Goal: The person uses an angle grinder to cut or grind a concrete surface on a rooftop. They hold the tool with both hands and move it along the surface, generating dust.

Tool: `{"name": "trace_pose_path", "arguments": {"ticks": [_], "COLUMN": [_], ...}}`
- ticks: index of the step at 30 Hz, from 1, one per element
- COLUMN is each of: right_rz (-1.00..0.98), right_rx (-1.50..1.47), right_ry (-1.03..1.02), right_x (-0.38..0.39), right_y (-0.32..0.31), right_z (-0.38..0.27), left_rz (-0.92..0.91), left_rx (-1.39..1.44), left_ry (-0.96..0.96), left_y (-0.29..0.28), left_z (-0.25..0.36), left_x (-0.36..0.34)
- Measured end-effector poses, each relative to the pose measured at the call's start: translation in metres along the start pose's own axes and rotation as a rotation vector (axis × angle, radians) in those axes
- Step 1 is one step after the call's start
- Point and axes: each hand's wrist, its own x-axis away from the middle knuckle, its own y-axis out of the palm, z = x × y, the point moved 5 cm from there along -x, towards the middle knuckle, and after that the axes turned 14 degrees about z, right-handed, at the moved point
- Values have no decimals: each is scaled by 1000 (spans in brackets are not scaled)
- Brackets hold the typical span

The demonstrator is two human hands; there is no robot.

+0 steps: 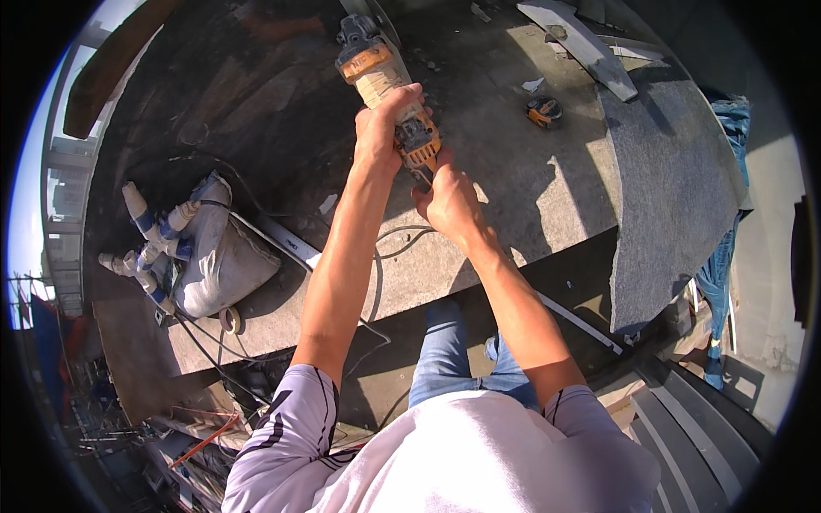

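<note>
An orange and black angle grinder (pixel 369 65) reaches away from me over the concrete slab, its head and part of its disc near the top edge. Pale tape is wrapped round part of its body. My left hand (pixel 382 128) is closed round the middle of the body, just beyond the dark, vented rear section. Nearer to me, my right hand (pixel 451 203) grips the narrow tail end. Beneath my forearms a dark cable (pixel 402 229) loops over the concrete (pixel 513 205). Whether the disc is turning cannot be made out.
Left lie a pale sack (pixel 224 265), white-and-blue pipe fittings (pixel 152 224) and a tape roll (pixel 229 320). An orange-black tape measure (pixel 544 111) rests right of the grinder. A grey sheet (pixel 671 188) and pale boards (pixel 581 47) lie farther right. The slab's edge drops before my legs.
</note>
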Motion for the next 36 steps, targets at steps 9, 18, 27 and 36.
{"name": "trace_pose_path", "arguments": {"ticks": [9,18,27,36], "right_rz": [-69,-2,-19,-68], "right_rx": [18,13,41,-7], "right_ry": [34,10,-17,35], "right_x": [3,-9,-4,6], "right_y": [-3,4,-4,-10], "right_z": [0,-2,-6,-1], "left_rz": [17,9,24,25], "left_rx": [7,-1,8,-20], "left_ry": [-18,1,-1,-31], "left_y": [0,1,2,-2], "left_z": [-4,4,3,-10], "left_x": [5,-7,3,6]}}
